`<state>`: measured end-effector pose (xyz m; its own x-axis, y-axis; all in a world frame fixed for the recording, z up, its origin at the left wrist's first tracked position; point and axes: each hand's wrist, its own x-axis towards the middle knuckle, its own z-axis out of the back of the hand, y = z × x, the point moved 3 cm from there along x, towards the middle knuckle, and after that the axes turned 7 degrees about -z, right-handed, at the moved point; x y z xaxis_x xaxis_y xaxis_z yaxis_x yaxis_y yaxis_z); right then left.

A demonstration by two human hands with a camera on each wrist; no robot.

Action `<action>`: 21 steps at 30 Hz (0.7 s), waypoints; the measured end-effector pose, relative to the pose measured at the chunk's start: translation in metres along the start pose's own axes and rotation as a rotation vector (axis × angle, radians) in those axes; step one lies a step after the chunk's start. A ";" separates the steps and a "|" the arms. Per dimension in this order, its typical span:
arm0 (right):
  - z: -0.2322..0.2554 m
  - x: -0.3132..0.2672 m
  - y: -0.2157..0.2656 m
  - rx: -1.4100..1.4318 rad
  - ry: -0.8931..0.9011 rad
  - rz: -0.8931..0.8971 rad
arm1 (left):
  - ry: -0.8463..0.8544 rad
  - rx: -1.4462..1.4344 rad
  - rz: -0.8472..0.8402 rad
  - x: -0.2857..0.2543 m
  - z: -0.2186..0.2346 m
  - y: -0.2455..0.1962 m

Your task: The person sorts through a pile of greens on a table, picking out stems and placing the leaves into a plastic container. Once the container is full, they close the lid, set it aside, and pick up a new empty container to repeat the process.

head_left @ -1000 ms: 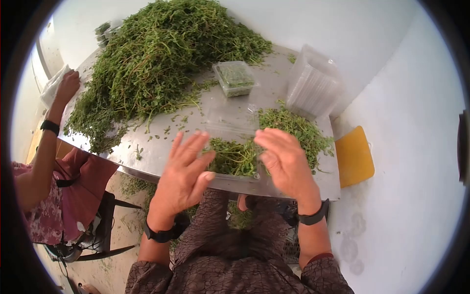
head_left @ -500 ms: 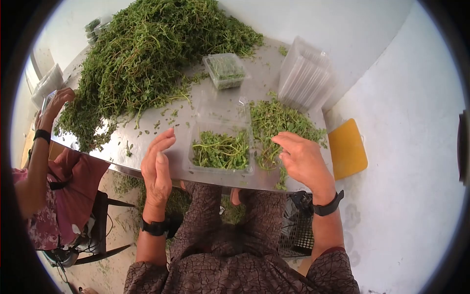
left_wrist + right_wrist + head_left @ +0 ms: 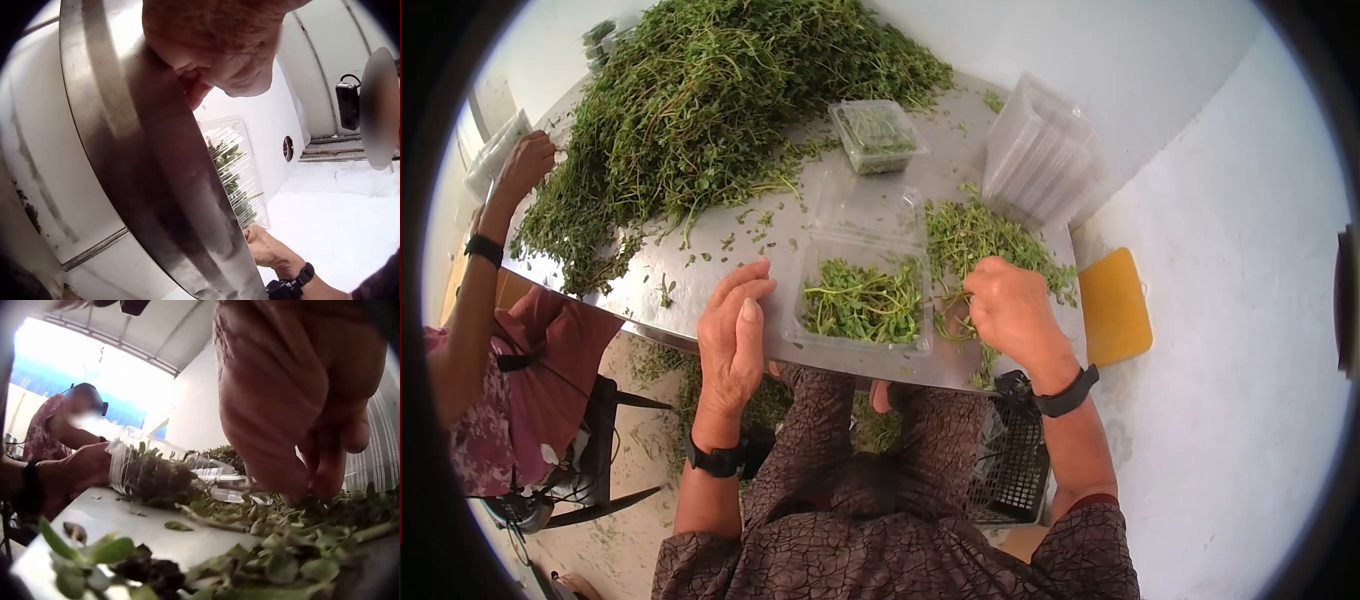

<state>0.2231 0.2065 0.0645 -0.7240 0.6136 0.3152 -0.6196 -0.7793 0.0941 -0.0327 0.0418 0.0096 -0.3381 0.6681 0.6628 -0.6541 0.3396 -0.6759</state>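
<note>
Two hands at the near edge of the steel desk (image 3: 700, 300). Left hand (image 3: 733, 335) open, fingers straight, resting just left of the clear tray (image 3: 862, 305) half filled with green sprigs. Right hand (image 3: 1012, 312) curled, pinching sprigs from the small loose heap (image 3: 985, 240) right of the tray. Farther off: big herb pile (image 3: 710, 110), filled closed box (image 3: 878, 135), stack of empty trays (image 3: 1040, 150).
</note>
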 end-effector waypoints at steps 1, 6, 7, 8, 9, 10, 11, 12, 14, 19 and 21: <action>0.002 0.000 -0.004 -0.002 0.001 0.005 | 0.003 -0.001 0.003 0.000 0.000 0.000; 0.033 -0.001 -0.012 0.205 -0.098 -0.353 | -0.006 -0.010 0.006 0.000 0.000 -0.001; 0.036 -0.002 -0.012 0.202 -0.099 -0.352 | -0.005 -0.005 0.003 0.000 -0.001 -0.001; 0.037 -0.003 -0.011 0.263 -0.073 -0.360 | -0.007 -0.006 0.005 0.000 -0.001 -0.002; 0.036 -0.005 -0.010 0.325 -0.044 -0.369 | -0.009 -0.011 0.022 0.000 0.000 -0.003; 0.036 -0.006 -0.008 0.326 -0.038 -0.368 | -0.010 -0.015 0.041 0.000 0.000 -0.003; 0.032 -0.008 -0.005 0.353 0.068 -0.391 | -0.010 -0.013 0.048 0.000 0.000 -0.003; 0.027 -0.010 -0.002 0.379 0.173 -0.413 | -0.017 -0.013 0.035 0.000 0.000 -0.003; 0.021 -0.011 0.005 0.387 0.201 -0.393 | -0.026 -0.012 0.023 0.001 0.000 -0.003; 0.020 -0.009 0.026 0.220 0.252 -0.299 | -0.017 -0.039 0.002 0.001 0.001 -0.002; 0.023 -0.009 0.033 0.162 0.241 -0.272 | -0.025 -0.043 0.002 0.001 0.001 -0.002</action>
<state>0.2162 0.1730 0.0869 -0.6021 0.7979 0.0296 -0.7568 -0.5821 0.2975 -0.0323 0.0409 0.0120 -0.3563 0.6521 0.6692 -0.6242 0.3668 -0.6898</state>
